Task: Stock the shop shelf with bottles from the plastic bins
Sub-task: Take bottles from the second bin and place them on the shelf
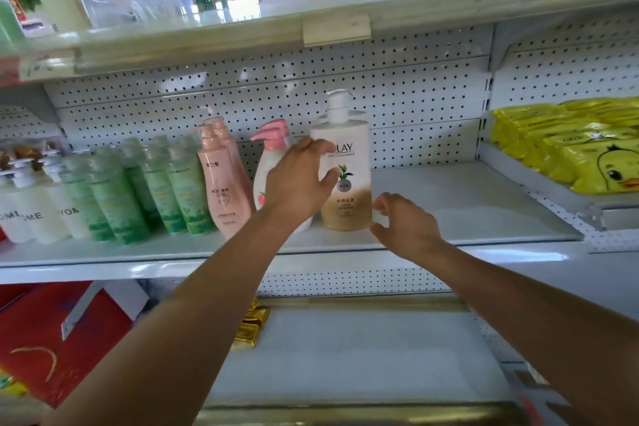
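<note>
head view, one frame. landmark: olay bottle (pixel 345 176), a white-to-tan pump bottle standing upright on the middle shelf (pixel 449 204), just beside the last bottle of the row.

left hand (pixel 297 180): fingers and thumb curled round the left side of the olay bottle at label height; a firm grip on the bottle body.

right hand (pixel 404 221): at the lower right of the olay bottle, fingers loosely curled and spread, fingertips at or just off the bottle's base edge. contact not certain; nothing enclosed in the hand.

left of the olay bottle, touching or nearly so: white bottle with pink pump (pixel 273 162), partly hidden by the left hand. further left: two pink bottles (pixel 224 183), then a block of green bottles (pixel 152 187), then white pump bottles (pixel 31 214) at the far left.

right of the olay bottle: bare shelf surface, then, well apart, yellow duck-print packs (pixel 587 149) on the next unit.

above the olay bottle: upper shelf edge with a blank price tag holder (pixel 336 30).
</note>
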A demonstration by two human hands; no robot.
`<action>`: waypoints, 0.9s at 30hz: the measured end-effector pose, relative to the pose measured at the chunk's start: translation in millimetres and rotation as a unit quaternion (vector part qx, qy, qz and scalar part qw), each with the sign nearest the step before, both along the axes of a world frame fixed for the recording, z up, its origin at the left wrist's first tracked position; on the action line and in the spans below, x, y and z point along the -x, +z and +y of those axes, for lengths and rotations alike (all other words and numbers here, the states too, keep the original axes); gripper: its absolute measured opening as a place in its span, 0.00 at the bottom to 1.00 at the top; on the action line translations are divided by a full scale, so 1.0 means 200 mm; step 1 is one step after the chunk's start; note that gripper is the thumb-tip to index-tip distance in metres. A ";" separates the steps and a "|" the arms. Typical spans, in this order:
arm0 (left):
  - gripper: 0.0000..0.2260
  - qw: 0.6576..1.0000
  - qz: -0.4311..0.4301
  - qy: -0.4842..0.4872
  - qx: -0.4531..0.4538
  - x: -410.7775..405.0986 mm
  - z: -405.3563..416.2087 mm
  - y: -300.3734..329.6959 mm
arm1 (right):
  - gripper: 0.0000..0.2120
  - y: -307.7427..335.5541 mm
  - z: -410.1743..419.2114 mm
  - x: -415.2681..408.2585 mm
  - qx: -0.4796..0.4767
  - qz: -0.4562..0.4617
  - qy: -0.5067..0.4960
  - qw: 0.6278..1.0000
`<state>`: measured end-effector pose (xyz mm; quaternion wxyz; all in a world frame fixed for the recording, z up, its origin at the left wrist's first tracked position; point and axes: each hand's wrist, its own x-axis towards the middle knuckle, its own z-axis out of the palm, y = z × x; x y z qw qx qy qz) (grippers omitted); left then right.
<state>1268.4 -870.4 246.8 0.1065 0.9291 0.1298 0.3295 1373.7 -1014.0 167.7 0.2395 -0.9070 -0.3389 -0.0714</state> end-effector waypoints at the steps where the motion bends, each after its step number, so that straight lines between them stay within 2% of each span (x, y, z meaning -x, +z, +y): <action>1: 0.14 1.000 0.014 -0.003 0.016 0.04 -0.03 -0.04 | 0.17 -0.01 -0.04 0.03 0.006 -0.022 0.003 1.000; 6: 0.11 0.995 0.080 -0.009 0.066 0.19 -0.13 -0.33 | 0.11 -0.10 -0.19 0.15 0.035 -0.054 0.017 0.998; 10: 0.12 0.984 0.142 0.001 0.108 0.26 -0.15 -0.60 | 0.10 -0.23 -0.29 0.24 0.060 -0.037 0.014 0.997; 15: 0.12 0.959 0.228 -0.013 0.166 0.34 -0.21 -0.95 | 0.09 -0.52 -0.39 0.32 0.095 0.037 0.032 0.994; 19: 0.11 0.927 0.303 -0.022 0.222 0.41 -0.29 -1.25 | 0.09 -0.82 -0.47 0.39 0.149 0.105 0.030 0.983; 22: 0.10 0.900 0.346 -0.023 0.263 0.45 -0.33 -1.48 | 0.02 -1.06 -0.54 0.45 0.179 0.160 0.034 0.970; 27: 0.09 0.862 0.392 -0.024 0.321 0.56 -0.40 -1.89 | 0.04 -1.46 -0.64 0.54 0.213 0.229 0.035 0.949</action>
